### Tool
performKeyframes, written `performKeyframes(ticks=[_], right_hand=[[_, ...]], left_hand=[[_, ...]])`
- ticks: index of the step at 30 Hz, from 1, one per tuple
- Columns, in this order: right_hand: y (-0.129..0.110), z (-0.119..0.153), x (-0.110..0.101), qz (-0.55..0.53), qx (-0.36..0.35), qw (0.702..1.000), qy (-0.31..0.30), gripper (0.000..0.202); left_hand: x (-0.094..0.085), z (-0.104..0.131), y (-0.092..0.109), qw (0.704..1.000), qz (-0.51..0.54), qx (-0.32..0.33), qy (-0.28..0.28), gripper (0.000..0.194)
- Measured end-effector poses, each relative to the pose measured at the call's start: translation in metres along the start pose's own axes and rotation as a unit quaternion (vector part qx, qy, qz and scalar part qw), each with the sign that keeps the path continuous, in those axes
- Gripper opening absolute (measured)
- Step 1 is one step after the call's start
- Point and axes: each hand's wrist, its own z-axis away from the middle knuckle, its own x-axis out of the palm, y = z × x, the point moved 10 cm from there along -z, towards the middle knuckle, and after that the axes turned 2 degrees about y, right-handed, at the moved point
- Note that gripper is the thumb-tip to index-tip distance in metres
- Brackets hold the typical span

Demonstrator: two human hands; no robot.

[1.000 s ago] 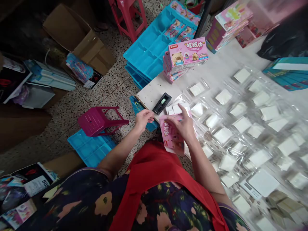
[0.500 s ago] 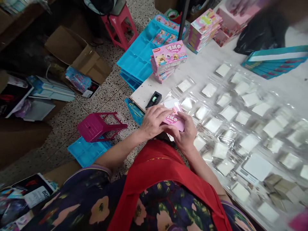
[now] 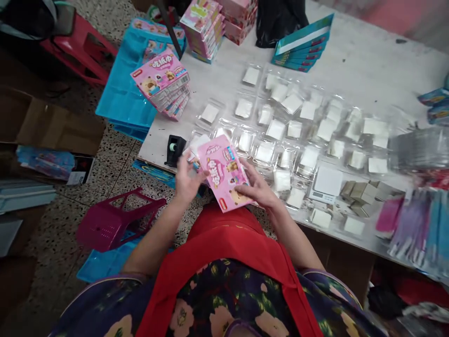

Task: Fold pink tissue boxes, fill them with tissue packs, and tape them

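A pink printed box (image 3: 226, 175) is between my two hands, its broad face turned up and one end toward the table. My right hand (image 3: 257, 187) grips its right edge, thumb on top. My left hand (image 3: 189, 180) is at its left edge, with the thumb against the box and the fingers at a white flap. A black tape dispenser (image 3: 174, 150) sits at the table corner beside my left hand. Clear plastic trays with white packets (image 3: 264, 152) lie beyond and to the right of the box. Similar pink boxes (image 3: 163, 79) are stacked at the table's left edge.
A white scale (image 3: 327, 182) and small cardboard pieces (image 3: 361, 194) lie to the right. Blue folded cards (image 3: 303, 47) and a black bag (image 3: 278, 23) are farther back. Left of the table are blue trays (image 3: 121, 89), a purple stool (image 3: 108, 224) and a red stool (image 3: 82, 44).
The view has swung right, showing more of the table. The pink box, mostly covered by the hands before, now shows its broad face, and my hands are farther apart.
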Motion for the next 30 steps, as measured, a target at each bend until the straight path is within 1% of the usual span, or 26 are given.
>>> performKeyframes(ticks=[1,2,3,4,5,7,9,11,12,13,14,15,16,17,18,19,20,21,22,23,24,25,27,28,30], right_hand=[[0.001,0.009,-0.004,0.042,0.0,0.999,-0.031,0.09],[0.002,0.018,-0.009,0.098,0.001,0.994,-0.042,0.087],[0.004,0.026,-0.016,0.168,0.005,0.985,-0.03,0.087],[0.007,0.032,-0.025,0.246,0.011,0.969,0.004,0.091],[0.008,0.038,-0.033,0.319,0.016,0.946,0.05,0.099],[0.008,0.05,-0.045,0.427,0.02,0.891,0.15,0.12],[0.007,0.063,-0.057,0.482,0.022,0.842,0.241,0.133],[0.01,0.082,-0.08,0.502,0.039,0.805,0.314,0.134],[0.013,0.096,-0.099,0.499,0.054,0.793,0.346,0.133],[0.017,0.113,-0.12,0.489,0.071,0.785,0.373,0.132],[0.022,0.134,-0.143,0.474,0.089,0.781,0.398,0.131],[0.028,0.158,-0.168,0.459,0.108,0.77,0.43,0.128],[0.036,0.183,-0.192,0.449,0.131,0.756,0.458,0.126],[0.043,0.207,-0.213,0.437,0.14,0.748,0.479,0.123],[0.051,0.225,-0.227,0.418,0.127,0.76,0.481,0.118],[0.06,0.238,-0.237,0.393,0.107,0.784,0.469,0.116],[0.069,0.248,-0.244,0.37,0.09,0.805,0.454,0.114],[0.077,0.256,-0.249,0.351,0.076,0.824,0.438,0.112],[0.085,0.261,-0.252,0.337,0.067,0.837,0.426,0.112],[0.091,0.265,-0.254,0.331,0.063,0.844,0.417,0.112],[0.095,0.268,-0.256,0.331,0.062,0.847,0.412,0.112],[0.098,0.269,-0.258,0.336,0.06,0.846,0.409,0.113],[0.099,0.269,-0.26,0.362,0.057,0.84,0.401,0.113],[0.098,0.269,-0.261,0.382,0.057,0.833,0.397,0.113],[0.097,0.267,-0.263,0.431,0.066,0.811,0.391,0.112]], left_hand=[[0.004,-0.013,-0.012,0.997,0.039,-0.068,-0.007,0.048],[0.017,-0.021,-0.02,0.989,0.075,-0.126,-0.036,0.053],[0.034,-0.025,-0.025,0.977,0.105,-0.172,-0.074,0.053],[0.053,-0.025,-0.026,0.965,0.129,-0.204,-0.102,0.05],[0.072,-0.022,-0.024,0.957,0.15,-0.222,-0.115,0.046],[0.107,-0.009,-0.014,0.948,0.189,-0.234,-0.101,0.04],[0.141,0.01,-0.003,0.944,0.209,-0.239,-0.089,0.036],[0.174,0.026,0.01,0.946,0.2,-0.226,-0.115,0.034],[0.191,0.03,0.019,0.951,0.187,-0.201,-0.145,0.032],[0.208,0.031,0.029,0.954,0.168,-0.16,-0.19,0.03],[0.227,0.03,0.041,0.954,0.138,-0.099,-0.247,0.029],[0.247,0.029,0.052,0.945,0.093,-0.021,-0.312,0.032],[0.268,0.03,0.06,0.924,0.032,0.065,-0.376,0.041],[0.289,0.034,0.063,0.887,-0.039,0.15,-0.436,0.052],[0.309,0.039,0.06,0.837,-0.111,0.227,-0.486,0.062],[0.329,0.044,0.053,0.78,-0.176,0.291,-0.525,0.068],[0.346,0.048,0.043,0.725,-0.227,0.339,-0.555,0.071],[0.362,0.052,0.032,0.675,-0.264,0.376,-0.577,0.074],[0.375,0.056,0.024,0.634,-0.288,0.404,-0.593,0.077],[0.387,0.058,0.017,0.603,-0.306,0.424,-0.603,0.079],[0.396,0.059,0.011,0.584,-0.318,0.436,-0.606,0.081],[0.403,0.06,0.008,0.575,-0.326,0.441,-0.607,0.081],[0.41,0.059,0.007,0.577,-0.33,0.441,-0.603,0.078],[0.41,0.058,0.009,0.582,-0.33,0.439,-0.599,0.076],[0.403,0.058,0.015,0.589,-0.337,0.442,-0.587,0.076]])
